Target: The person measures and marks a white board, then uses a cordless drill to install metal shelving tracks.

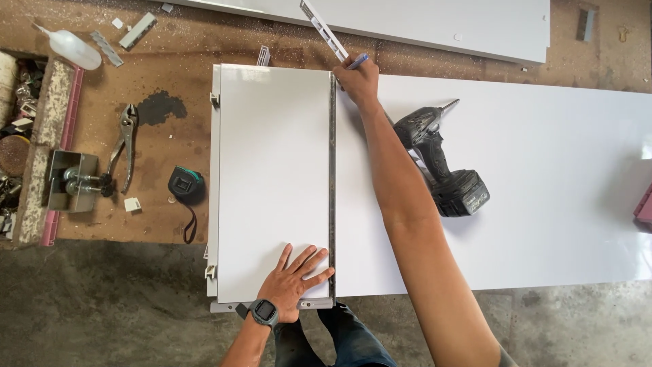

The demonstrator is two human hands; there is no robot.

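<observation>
The left hand (293,277) lies flat and spread on a white panel (272,177), beside a metal ruler (332,183). The right hand (358,81) grips a blue pen (358,61) at the ruler's far end. A white squeeze bottle (71,47) lies on the bench.

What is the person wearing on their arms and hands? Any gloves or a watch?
No gloves: both hands are bare. The left hand has a dark wristwatch with a square grey face strapped at the wrist. The right hand wears nothing, and the right arm is bare; a bit of grey sleeve shows near the shoulder.
</observation>
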